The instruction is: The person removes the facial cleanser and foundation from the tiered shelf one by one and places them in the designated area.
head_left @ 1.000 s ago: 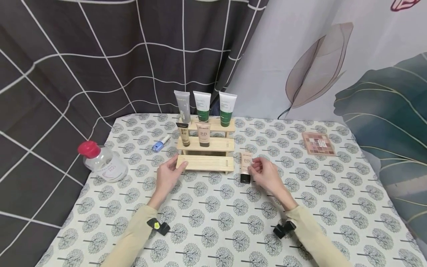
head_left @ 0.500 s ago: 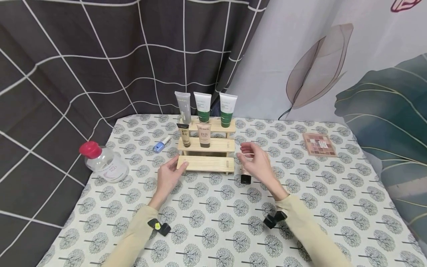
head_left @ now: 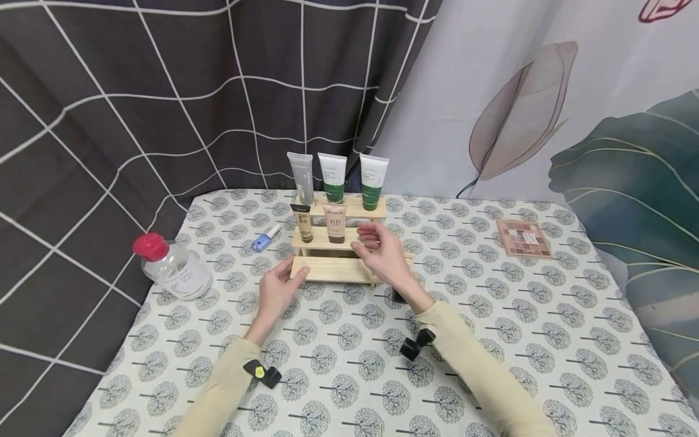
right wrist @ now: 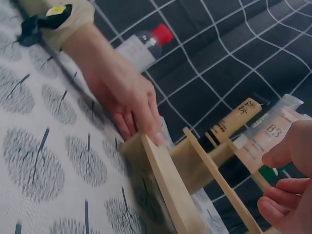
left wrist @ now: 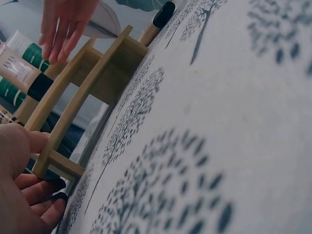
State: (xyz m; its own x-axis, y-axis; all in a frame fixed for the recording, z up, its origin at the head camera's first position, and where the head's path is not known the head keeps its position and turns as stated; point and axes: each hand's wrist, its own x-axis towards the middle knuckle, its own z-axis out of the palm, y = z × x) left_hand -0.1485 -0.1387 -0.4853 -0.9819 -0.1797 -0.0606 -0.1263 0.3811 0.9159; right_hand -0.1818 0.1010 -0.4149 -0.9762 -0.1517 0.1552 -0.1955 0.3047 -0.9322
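A three-tier wooden rack [head_left: 330, 271] stands on the table. My left hand [head_left: 276, 291] grips the left end of its lowest step, thumb on top and fingers beneath in the left wrist view. Over the right side of the rack is my right hand [head_left: 384, 258], fingers parted and holding nothing, close to an upright pink BB cream tube [head_left: 335, 226] on the middle step. Left of that tube stands a small gold tube [head_left: 304, 226]. Another BB cream tube [left wrist: 150, 32] lies on the table, mostly hidden by my right wrist in the head view.
A grey tube [head_left: 303, 180] and two white-and-green tubes [head_left: 333, 177] stand on the top step. Left of the rack lie a blue nail polish bottle [head_left: 263, 241] and a clear red-capped bottle [head_left: 184, 274]. An eyeshadow palette [head_left: 524, 238] lies far right. Curtains hang behind.
My right hand has let go of the lying BB cream tube and moved left to the rack's middle step. The left hand keeps its grip on the rack.
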